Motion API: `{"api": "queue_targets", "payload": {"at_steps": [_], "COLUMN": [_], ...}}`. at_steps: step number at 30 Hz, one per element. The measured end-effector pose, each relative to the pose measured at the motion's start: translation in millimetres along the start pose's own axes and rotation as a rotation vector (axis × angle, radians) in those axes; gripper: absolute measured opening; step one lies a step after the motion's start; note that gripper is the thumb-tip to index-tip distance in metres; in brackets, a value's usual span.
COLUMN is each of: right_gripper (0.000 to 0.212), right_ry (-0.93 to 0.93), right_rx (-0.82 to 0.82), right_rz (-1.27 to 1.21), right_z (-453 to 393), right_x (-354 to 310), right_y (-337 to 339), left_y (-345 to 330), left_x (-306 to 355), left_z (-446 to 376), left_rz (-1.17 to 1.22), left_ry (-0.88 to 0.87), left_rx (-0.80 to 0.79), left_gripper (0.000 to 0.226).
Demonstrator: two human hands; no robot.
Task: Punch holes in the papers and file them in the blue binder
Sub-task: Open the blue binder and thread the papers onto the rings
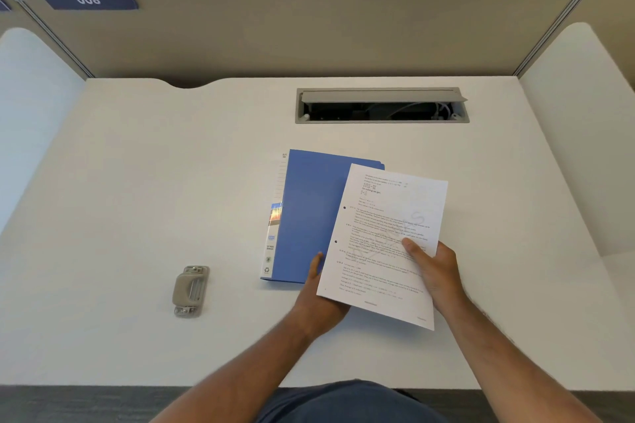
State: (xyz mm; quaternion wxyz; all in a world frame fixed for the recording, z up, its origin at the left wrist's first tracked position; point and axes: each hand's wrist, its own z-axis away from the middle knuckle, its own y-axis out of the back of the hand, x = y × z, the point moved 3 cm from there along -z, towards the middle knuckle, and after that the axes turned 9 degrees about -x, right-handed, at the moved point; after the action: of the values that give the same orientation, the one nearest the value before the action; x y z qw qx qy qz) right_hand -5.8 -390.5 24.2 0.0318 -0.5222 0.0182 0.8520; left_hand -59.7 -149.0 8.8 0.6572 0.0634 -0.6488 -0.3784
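2 hands hold the printed papers (385, 244) over the closed blue binder (309, 213): right hand (436, 271) pinches the right edge, left hand (318, 295) supports underneath, thumb up. Hole punch (190, 290) sits well left.

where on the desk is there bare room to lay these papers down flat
Bare desk lies left of the blue binder, behind the hole punch, and right of the papers toward the side panel. It is crowded at centre, where left hand and right hand hold them over the binder.
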Motion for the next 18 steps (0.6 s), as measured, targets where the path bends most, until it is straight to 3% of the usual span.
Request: {"api": "queue_targets", "payload": {"at_steps": [2, 6, 11, 15, 18], "right_gripper": [0.021, 0.021, 0.023, 0.025, 0.012], "right_ry": [-0.001, 0.005, 0.007, 0.01, 0.024], "right_rx": [-0.006, -0.001, 0.001, -0.004, -0.015], "right_rz": [0.002, 0.001, 0.005, -0.04, -0.069], "right_z": [-1, -2, -3, -3, 0], "right_x": [-1, -4, -7, -16, -32], "right_y": [0, 1, 4, 6, 5], "left_y": [5, 40, 66, 69, 71], "left_x": [-9, -47, -74, -67, -62], "left_z": [1, 14, 32, 43, 49], "left_rz": [-0.562, -0.705, -0.69, -0.463, -0.262], "left_ry": [-0.137, -0.014, 0.07, 0.102, 0.144], "left_rx": [0.014, 0.02, 0.116, 0.143, 0.182], "left_gripper": [0.055, 0.077, 0.069, 0.066, 0.066]}}
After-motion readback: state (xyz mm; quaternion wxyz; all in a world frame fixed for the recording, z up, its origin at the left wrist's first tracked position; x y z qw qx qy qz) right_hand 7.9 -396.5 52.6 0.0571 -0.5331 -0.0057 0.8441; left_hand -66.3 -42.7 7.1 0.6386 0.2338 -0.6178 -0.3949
